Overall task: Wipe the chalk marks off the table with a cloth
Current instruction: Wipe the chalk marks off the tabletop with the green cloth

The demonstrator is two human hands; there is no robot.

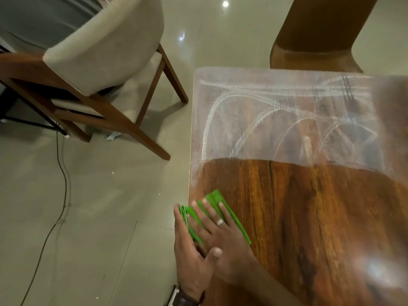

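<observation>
A cushioned wooden chair (97, 62) stands far left on the glossy tiled floor (88, 217). A dark cable (63, 177) trails beneath it. A wooden pillar (320, 29) rises far right.

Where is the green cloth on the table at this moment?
In the head view, the green cloth lies at the near left edge of the table, under the right hand, with the left hand beside it.

Both hands, right hand (223, 241) over left hand (192, 257), press green cloth (215, 198) on table (309, 217).
</observation>
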